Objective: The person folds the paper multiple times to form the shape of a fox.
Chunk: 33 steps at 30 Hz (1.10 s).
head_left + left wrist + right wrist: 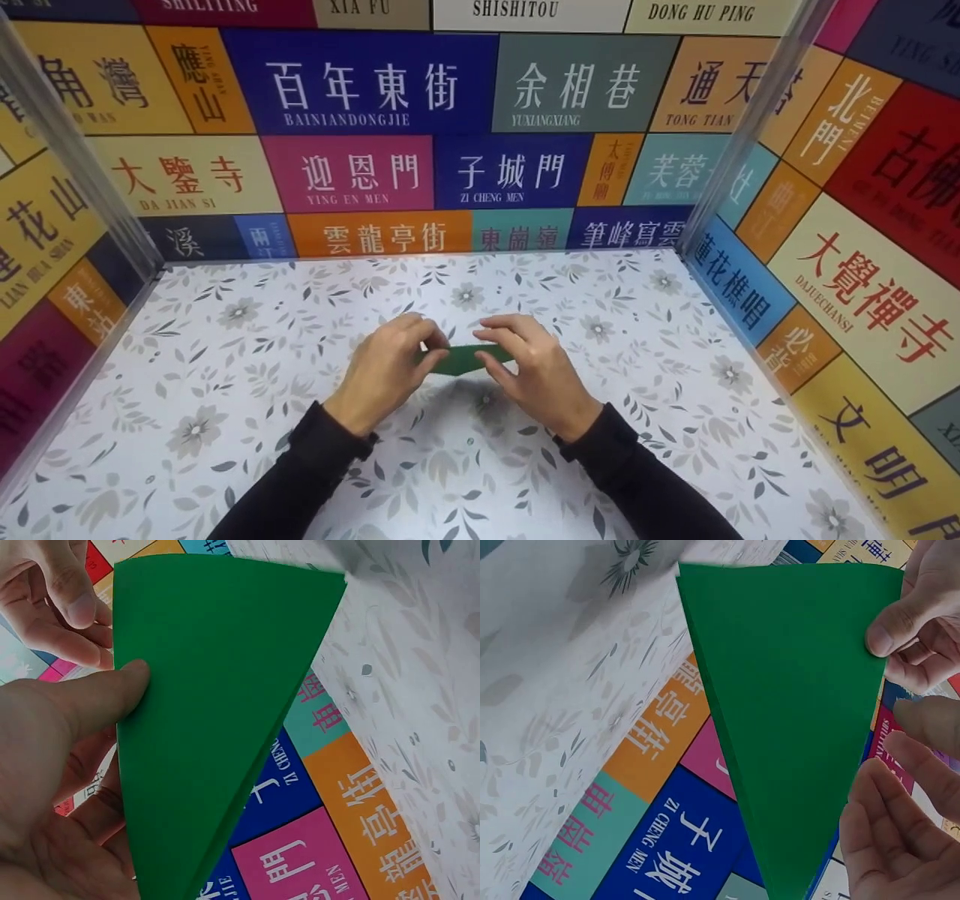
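A sheet of green paper (463,359), folded into a triangle, is held up over the table between the two hands. Along one slanting edge in the left wrist view, its layers stand slightly apart. My left hand (394,367) pinches the paper (217,690) near an edge, its thumb (131,686) flat on the near face and its fingers partly hidden behind. On the other side is my right hand (534,367), thumb and fingers apart. In the right wrist view, the right hand's fingers (885,840) lie beside the paper's edge; whether they touch it I cannot tell.
The table (285,450) wears a white cover printed with grey flowers and leaves. Panels of coloured blocks with Chinese lettering, such as the back panel (360,82) and the right panel (840,277), stand around it. Clear strips (731,150) run up the corners.
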{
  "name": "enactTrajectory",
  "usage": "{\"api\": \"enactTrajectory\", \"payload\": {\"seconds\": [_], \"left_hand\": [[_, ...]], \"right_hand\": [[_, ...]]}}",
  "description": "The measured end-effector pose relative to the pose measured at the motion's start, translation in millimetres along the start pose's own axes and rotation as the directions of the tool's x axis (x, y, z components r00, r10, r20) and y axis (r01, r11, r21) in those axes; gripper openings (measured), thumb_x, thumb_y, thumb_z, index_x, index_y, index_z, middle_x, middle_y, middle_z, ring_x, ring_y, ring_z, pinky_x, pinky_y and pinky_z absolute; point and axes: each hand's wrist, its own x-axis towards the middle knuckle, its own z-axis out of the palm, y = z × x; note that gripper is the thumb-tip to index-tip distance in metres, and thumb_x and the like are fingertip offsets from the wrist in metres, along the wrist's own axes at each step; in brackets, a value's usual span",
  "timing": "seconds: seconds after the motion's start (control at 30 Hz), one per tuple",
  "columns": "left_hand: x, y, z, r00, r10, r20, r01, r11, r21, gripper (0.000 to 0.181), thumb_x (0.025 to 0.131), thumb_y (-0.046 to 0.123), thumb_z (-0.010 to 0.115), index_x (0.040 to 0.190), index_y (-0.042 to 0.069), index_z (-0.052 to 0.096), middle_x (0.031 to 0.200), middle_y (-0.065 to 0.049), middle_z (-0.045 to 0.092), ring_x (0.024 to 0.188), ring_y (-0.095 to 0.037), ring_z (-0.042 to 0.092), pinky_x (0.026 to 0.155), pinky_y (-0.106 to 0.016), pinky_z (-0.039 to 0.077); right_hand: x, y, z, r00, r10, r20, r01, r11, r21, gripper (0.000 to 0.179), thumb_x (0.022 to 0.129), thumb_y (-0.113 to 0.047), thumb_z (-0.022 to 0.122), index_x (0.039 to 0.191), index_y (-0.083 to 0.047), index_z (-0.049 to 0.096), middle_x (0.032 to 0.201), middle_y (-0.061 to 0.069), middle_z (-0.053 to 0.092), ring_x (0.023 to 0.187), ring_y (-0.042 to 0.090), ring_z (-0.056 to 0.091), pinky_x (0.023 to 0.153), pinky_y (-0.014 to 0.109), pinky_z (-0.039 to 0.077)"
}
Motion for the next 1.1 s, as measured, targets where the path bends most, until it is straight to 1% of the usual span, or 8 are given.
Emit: {"api": "enactTrajectory", "payload": {"seconds": [0.17,0.27,0.37,0.43,0.57,0.73,0.93,1.1], "left_hand": [[-1.7,8.4,-1.6,1.0,0.026,-0.016,-0.025,0.999,0.025,0.018,0.096,0.014,0.097,0.102,0.019,0.081,0.098,0.001,0.079,0.09,-0.019,0.078,0.075,-0.036,0.068],[-3.2,11.5,-1.4,0.997,0.064,-0.034,-0.062,0.997,0.044,0.018,0.096,0.015,0.097,0.102,0.02,0.081,0.097,0.003,0.077,0.086,-0.017,0.076,0.072,-0.034,0.066],[-3.7,14.3,-1.0,0.995,0.088,-0.045,-0.086,0.995,0.057,0.018,0.096,0.015,0.098,0.102,0.02,0.081,0.095,0.003,0.076,0.085,-0.017,0.075,0.071,-0.034,0.065],[-4.0,16.0,-0.5,0.994,0.093,-0.049,-0.09,0.994,0.063,0.019,0.095,0.015,0.098,0.102,0.02,0.081,0.095,0.003,0.076,0.085,-0.017,0.074,0.071,-0.033,0.065],[-4.7,19.0,-0.4,0.993,0.106,-0.051,-0.103,0.992,0.066,0.019,0.095,0.015,0.098,0.102,0.02,0.081,0.095,0.003,0.076,0.084,-0.018,0.074,0.07,-0.033,0.065],[-5.9,21.2,-1.3,0.991,0.118,-0.057,-0.114,0.991,0.072,0.02,0.094,0.017,0.099,0.101,0.019,0.081,0.094,0.003,0.074,0.083,-0.017,0.073,0.068,-0.032,0.063],[-6.0,22.7,-2.3,0.99,0.127,-0.06,-0.122,0.99,0.076,0.017,0.096,0.019,0.098,0.101,0.018,0.081,0.093,0.002,0.074,0.081,-0.017,0.072,0.067,-0.032,0.063],[-6.7,23.9,-2.6,0.987,0.148,-0.069,-0.142,0.986,0.086,0.017,0.096,0.02,0.098,0.101,0.018,0.082,0.094,0.001,0.075,0.082,-0.017,0.073,0.067,-0.033,0.064]], "right_hand": [[-0.5,-3.1,-1.6,0.999,0.004,0.033,-0.003,1.0,-0.027,0.028,0.106,-0.02,0.089,0.133,-0.014,0.083,0.132,0.006,0.082,0.123,0.024,0.079,0.108,0.038,0.069],[-0.8,-4.2,-1.7,1.0,-0.009,0.025,0.009,1.0,-0.016,0.027,0.105,-0.019,0.09,0.13,-0.013,0.084,0.125,0.005,0.082,0.117,0.024,0.08,0.101,0.038,0.071],[-1.2,-4.7,-0.6,1.0,-0.028,0.011,0.028,1.0,0.003,0.025,0.103,-0.016,0.092,0.126,-0.013,0.084,0.119,0.005,0.082,0.11,0.023,0.08,0.093,0.038,0.072],[-1.4,-5.5,0.0,0.999,-0.037,0.006,0.037,0.999,0.013,0.023,0.101,-0.014,0.092,0.122,-0.012,0.084,0.114,0.004,0.081,0.106,0.021,0.079,0.088,0.036,0.071],[-1.7,-7.1,0.6,0.999,-0.039,0.012,0.039,0.999,0.015,0.017,0.102,-0.013,0.092,0.116,-0.013,0.083,0.108,0.002,0.079,0.098,0.017,0.077,0.081,0.032,0.069],[-2.2,-8.7,0.7,0.999,-0.041,0.018,0.041,0.999,0.015,0.014,0.102,-0.012,0.092,0.112,-0.013,0.083,0.104,0.003,0.078,0.095,0.017,0.076,0.079,0.029,0.068],[-2.6,-9.2,-0.1,0.999,-0.052,0.008,0.051,0.998,0.047,0.014,0.101,-0.006,0.09,0.111,-0.012,0.083,0.101,0.003,0.077,0.091,0.017,0.075,0.077,0.03,0.067],[-1.2,-10.0,-1.2,0.998,-0.059,-0.001,0.059,0.997,0.053,0.014,0.099,-0.005,0.091,0.109,-0.011,0.084,0.099,0.003,0.077,0.089,0.017,0.075,0.076,0.028,0.067]]}}
